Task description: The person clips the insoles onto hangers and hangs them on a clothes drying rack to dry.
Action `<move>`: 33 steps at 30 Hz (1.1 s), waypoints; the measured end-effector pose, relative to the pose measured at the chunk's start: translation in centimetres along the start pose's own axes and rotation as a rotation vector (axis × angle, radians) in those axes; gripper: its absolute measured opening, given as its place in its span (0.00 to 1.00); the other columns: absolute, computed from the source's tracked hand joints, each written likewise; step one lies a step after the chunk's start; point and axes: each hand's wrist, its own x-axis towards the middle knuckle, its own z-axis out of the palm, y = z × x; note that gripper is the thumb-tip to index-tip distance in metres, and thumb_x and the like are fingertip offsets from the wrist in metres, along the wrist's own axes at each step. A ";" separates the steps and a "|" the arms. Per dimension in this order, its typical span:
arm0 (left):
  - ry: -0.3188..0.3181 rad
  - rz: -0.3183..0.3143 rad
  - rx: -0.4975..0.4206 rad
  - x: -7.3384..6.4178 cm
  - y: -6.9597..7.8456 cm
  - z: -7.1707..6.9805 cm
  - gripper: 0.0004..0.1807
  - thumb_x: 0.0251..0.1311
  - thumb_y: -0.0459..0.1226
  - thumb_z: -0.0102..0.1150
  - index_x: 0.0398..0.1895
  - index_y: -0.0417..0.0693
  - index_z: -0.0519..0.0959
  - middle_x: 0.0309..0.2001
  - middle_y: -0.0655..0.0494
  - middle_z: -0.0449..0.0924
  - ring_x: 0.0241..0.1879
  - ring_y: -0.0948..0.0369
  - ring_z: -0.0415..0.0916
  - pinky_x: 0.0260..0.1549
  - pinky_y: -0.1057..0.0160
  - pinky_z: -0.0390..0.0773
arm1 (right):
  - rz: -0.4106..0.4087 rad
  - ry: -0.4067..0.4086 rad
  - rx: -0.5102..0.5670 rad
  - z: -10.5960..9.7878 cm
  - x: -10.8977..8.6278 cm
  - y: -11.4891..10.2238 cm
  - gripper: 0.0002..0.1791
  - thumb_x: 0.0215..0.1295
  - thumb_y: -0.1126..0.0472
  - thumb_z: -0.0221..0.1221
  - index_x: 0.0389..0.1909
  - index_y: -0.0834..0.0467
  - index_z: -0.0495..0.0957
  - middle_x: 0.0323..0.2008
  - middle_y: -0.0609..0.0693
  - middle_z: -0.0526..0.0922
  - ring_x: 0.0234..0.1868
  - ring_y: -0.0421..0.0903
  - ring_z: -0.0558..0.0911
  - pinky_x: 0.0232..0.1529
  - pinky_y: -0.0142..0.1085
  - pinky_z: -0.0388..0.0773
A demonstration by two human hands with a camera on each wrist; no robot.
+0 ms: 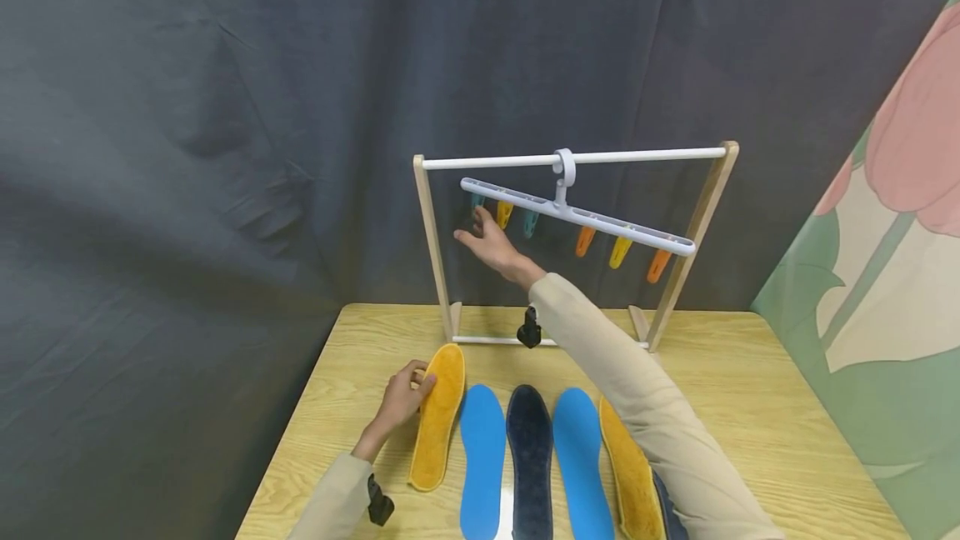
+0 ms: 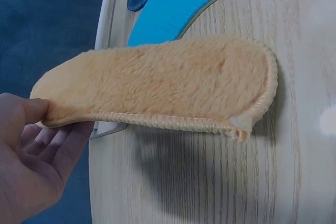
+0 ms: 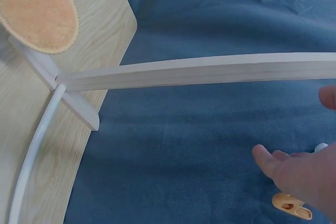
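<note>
My left hand [image 1: 405,397] grips a fuzzy yellow-orange insole [image 1: 438,419] along its edge. In the left wrist view the thumb lies on top of the insole [image 2: 168,85] and the fingers are underneath, at its narrower end. Higher up, my right hand [image 1: 491,242] reaches toward the left end of a white clip hanger [image 1: 517,195], with thumb and fingers apart. Its fingertips overlap a teal clip [image 1: 477,201] in the head view. Beside them hangs a yellow clip [image 1: 504,213], also seen as a yellow clip [image 3: 292,206] below the hand in the right wrist view.
The hanger hooks onto a wooden rack's white top bar [image 1: 645,155] and tilts down to the right, bearing several more clips. On the table [image 1: 360,340] lie a blue insole [image 1: 482,461], a dark insole [image 1: 529,457], another blue insole [image 1: 581,461] and a yellow insole [image 1: 630,473] partly under my right sleeve.
</note>
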 end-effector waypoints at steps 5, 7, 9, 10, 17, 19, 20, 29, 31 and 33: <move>0.008 0.015 0.002 0.0 -0.2 0.0 0.12 0.70 0.35 0.58 0.50 0.36 0.78 0.30 0.47 0.79 0.19 0.59 0.77 0.14 0.55 0.81 | 0.041 0.018 -0.002 0.0 0.1 0.1 0.45 0.74 0.53 0.54 0.79 0.59 0.37 0.77 0.63 0.46 0.75 0.58 0.54 0.70 0.49 0.59; 0.007 0.015 0.001 0.0 -0.3 0.0 0.12 0.70 0.35 0.58 0.50 0.36 0.78 0.30 0.48 0.79 0.19 0.59 0.77 0.15 0.55 0.81 | 0.064 0.027 -0.002 -0.1 0.2 0.2 0.46 0.74 0.52 0.54 0.79 0.58 0.35 0.76 0.64 0.46 0.75 0.58 0.54 0.70 0.50 0.59; 0.000 0.015 -0.003 0.0 -0.4 0.0 0.12 0.70 0.35 0.58 0.50 0.37 0.78 0.30 0.48 0.79 0.20 0.60 0.77 0.15 0.55 0.81 | 0.079 0.028 0.001 -0.2 0.3 0.4 0.47 0.74 0.51 0.54 0.79 0.58 0.33 0.76 0.65 0.46 0.75 0.57 0.52 0.71 0.50 0.58; -0.003 0.019 -0.004 0.0 -0.4 0.0 0.12 0.70 0.35 0.58 0.50 0.36 0.78 0.30 0.48 0.79 0.20 0.60 0.76 0.15 0.55 0.81 | 0.084 0.027 0.005 -0.2 0.3 0.4 0.48 0.74 0.51 0.54 0.79 0.57 0.31 0.76 0.64 0.46 0.76 0.57 0.51 0.71 0.51 0.57; 0.012 0.005 -0.008 0.0 -0.6 -0.1 0.12 0.70 0.36 0.58 0.51 0.38 0.78 0.30 0.49 0.79 0.20 0.61 0.77 0.15 0.57 0.81 | 0.084 0.015 0.044 -0.6 0.7 0.5 0.50 0.74 0.51 0.55 0.79 0.55 0.28 0.79 0.56 0.36 0.77 0.55 0.47 0.72 0.49 0.54; 0.020 -0.010 -0.006 0.1 -0.6 -0.2 0.12 0.70 0.36 0.58 0.52 0.38 0.78 0.30 0.49 0.79 0.20 0.60 0.77 0.16 0.55 0.82 | 0.076 0.012 0.059 -0.7 0.9 0.5 0.49 0.74 0.52 0.55 0.79 0.55 0.30 0.79 0.55 0.38 0.77 0.54 0.48 0.72 0.49 0.54; 0.021 -0.013 -0.004 0.1 -0.6 -0.2 0.13 0.70 0.36 0.58 0.52 0.38 0.78 0.31 0.49 0.79 0.20 0.60 0.78 0.17 0.54 0.82 | 0.073 0.012 0.065 -0.7 0.9 0.5 0.48 0.74 0.52 0.55 0.79 0.55 0.31 0.79 0.55 0.40 0.77 0.54 0.49 0.72 0.49 0.55; 0.024 0.024 0.000 -0.3 -0.7 -0.5 0.13 0.71 0.35 0.56 0.52 0.36 0.77 0.32 0.46 0.79 0.20 0.61 0.77 0.15 0.58 0.81 | 0.083 0.034 0.070 -1.0 1.5 0.2 0.48 0.73 0.51 0.56 0.79 0.57 0.34 0.78 0.57 0.40 0.76 0.57 0.50 0.72 0.48 0.55; 0.012 0.027 -0.004 -0.5 -0.7 -0.3 0.13 0.71 0.35 0.56 0.52 0.34 0.76 0.32 0.46 0.79 0.20 0.60 0.78 0.15 0.58 0.81 | 0.093 0.039 0.072 -1.2 1.4 0.3 0.48 0.72 0.51 0.56 0.79 0.58 0.34 0.78 0.58 0.40 0.76 0.57 0.49 0.72 0.49 0.54; 0.002 0.013 -0.009 -0.7 -0.8 -0.2 0.14 0.71 0.36 0.56 0.52 0.35 0.76 0.32 0.46 0.79 0.20 0.59 0.78 0.16 0.57 0.81 | 0.102 0.041 0.069 -1.3 1.4 0.3 0.47 0.73 0.51 0.56 0.78 0.58 0.36 0.78 0.59 0.42 0.76 0.57 0.50 0.72 0.49 0.55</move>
